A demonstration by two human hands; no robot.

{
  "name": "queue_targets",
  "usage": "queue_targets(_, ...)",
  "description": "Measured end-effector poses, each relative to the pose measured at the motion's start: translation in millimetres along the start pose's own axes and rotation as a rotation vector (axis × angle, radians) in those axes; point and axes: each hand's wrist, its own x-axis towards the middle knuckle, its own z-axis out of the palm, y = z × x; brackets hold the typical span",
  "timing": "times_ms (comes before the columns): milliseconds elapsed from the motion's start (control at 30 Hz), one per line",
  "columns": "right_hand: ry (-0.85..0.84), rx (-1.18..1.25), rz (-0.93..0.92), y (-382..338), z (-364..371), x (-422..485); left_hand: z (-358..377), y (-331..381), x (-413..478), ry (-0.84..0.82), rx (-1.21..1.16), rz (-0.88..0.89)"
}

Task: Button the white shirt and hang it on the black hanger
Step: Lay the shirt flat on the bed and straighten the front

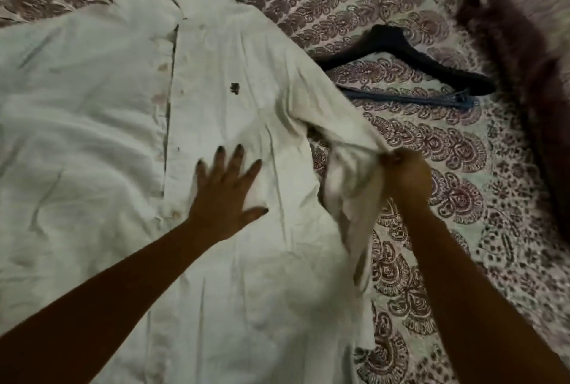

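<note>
Left hand [226,195] presses flat on the creased white fabric shirt [92,136]; right hand [407,173] pinches its sleeve [345,149]; beyond, the curved black hanger [401,53] lies unused.

— What is the white shirt [92,136] made of?
— Thin woven cloth, matt and creased all over, with faint brownish stains along the placket.
— And the black hanger [388,41]?
— Matt, with a fuzzy, velvety-looking coat and no gloss.
— What lies under them?
— A bed cover [431,167] of printed cloth, soft and matt. At the right edge is a dark brown furry thing [524,53], too blurred to name.
</note>
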Motion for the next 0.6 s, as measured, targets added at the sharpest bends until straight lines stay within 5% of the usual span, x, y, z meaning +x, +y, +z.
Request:
queue_targets(100, 0.185, 0.019, -0.082, -0.6, -35.3, 41.7, 2.0, 0.6, 1.1, 0.008, 0.026, 0.004)
queue_targets(233, -0.176, 0.086, 0.030, 5.5, -25.8, 40.2, 2.8, 2.8, 0.9, 0.001, 0.042, -0.017)
queue_targets(400, -0.501, -0.111, 0.161, 59.2, -4.4, -13.1, 4.4, 7.2, 0.1, 0.013, 0.013, -0.037)
queue_targets(467, -0.443, -0.097, 0.141, 77.4, -8.6, -20.2, 3.0, 6.7, 0.2, 0.012, 0.002, -0.028)
queue_targets(600, 0.052, -0.350, 0.016, 85.2, -33.4, 11.0, -1.7, 5.0, 2.4, 0.030, -0.005, -0.031)
